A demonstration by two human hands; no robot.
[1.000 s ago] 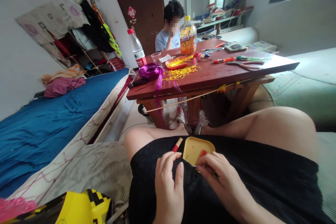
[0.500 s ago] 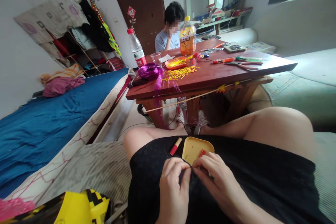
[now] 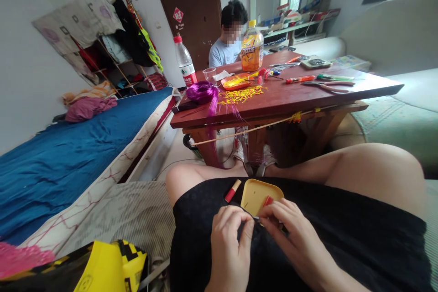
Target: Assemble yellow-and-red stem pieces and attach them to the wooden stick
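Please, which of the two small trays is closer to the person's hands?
The yellow tray on the black cloth, just beyond the left hand and right hand. The orange tray, holding yellow pieces, stands farther off, on the table.

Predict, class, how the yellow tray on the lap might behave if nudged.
The yellow tray is probably stiff, since its raised edge holds a rounded shape. Being shallow, it looks light. Resting on black cloth over the lap, it could tilt easily, and the small dark bits inside might slide.
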